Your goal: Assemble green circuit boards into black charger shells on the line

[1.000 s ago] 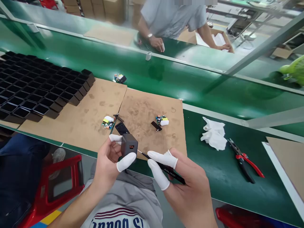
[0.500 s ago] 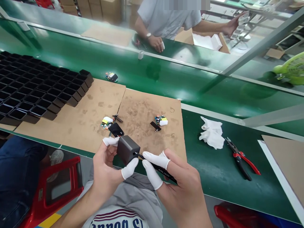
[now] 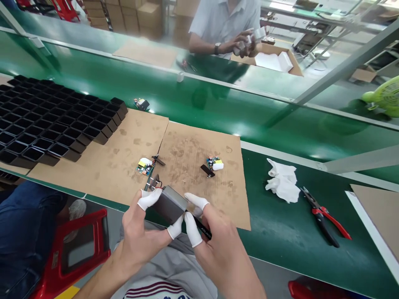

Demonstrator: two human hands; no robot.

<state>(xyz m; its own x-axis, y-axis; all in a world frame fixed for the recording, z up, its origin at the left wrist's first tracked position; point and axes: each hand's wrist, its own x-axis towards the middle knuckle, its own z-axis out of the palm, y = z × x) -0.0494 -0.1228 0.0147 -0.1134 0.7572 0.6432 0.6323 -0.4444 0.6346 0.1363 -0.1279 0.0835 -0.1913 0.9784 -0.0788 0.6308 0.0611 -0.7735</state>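
Note:
My left hand [image 3: 141, 232], with white finger cots on thumb and forefinger, grips a dark grey charger housing [image 3: 170, 203] just over the near edge of the cardboard sheet [image 3: 193, 153]. My right hand [image 3: 215, 245], also in finger cots, pinches a thin black tool [image 3: 201, 229] whose tip meets the housing's right side. A small circuit board [image 3: 145, 165] lies on the cardboard just beyond my left hand, and a second board with a black part [image 3: 212, 164] lies further right.
Rows of empty black housings [image 3: 52, 120] fill the left of the bench. A white cloth [image 3: 282, 180] and red-handled pliers [image 3: 324, 216] lie on the green mat at right. Another circuit board [image 3: 140, 103] rides the green conveyor. Across it a person [image 3: 230, 29] handles something.
Both hands have come closer together and the housing has been turned flatter. The tool tip now sits against its side. The person opposite brought both hands together.

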